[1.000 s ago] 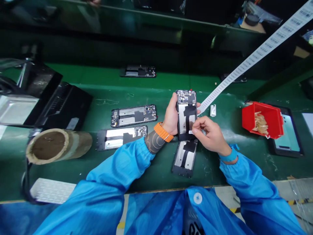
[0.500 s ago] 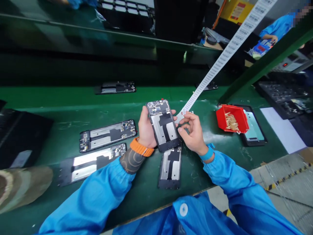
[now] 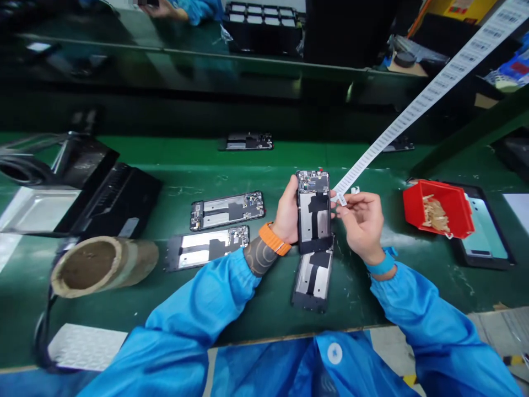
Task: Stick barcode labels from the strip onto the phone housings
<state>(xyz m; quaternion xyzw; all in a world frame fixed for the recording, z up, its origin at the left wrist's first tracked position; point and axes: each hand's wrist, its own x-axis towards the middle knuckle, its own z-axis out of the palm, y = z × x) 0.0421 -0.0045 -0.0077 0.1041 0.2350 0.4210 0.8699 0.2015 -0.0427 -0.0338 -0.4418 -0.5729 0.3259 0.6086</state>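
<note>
My left hand (image 3: 286, 212) grips an open phone frame (image 3: 314, 212) upright above the green bench, its circuit board end at the top. My right hand (image 3: 362, 220) is just right of it, its fingers pinched on the end of a long white label strip (image 3: 417, 107) that runs up to the top right. Below the held frame lies another phone frame (image 3: 313, 278) on the bench. Two more frames (image 3: 226, 210) (image 3: 206, 248) lie side by side to the left.
A red bin (image 3: 438, 208) of small tan parts sits at the right beside a phone screen panel (image 3: 485, 229). A cardboard roll (image 3: 103, 264) lies at the left, with black equipment (image 3: 103, 193) behind it. Two frames (image 3: 247, 141) rest farther back. Another person's hand shows at the top.
My right hand left the lower part of the held frame and moved up to the end of the label strip, now pinching it. The left hand keeps the frame upright.
</note>
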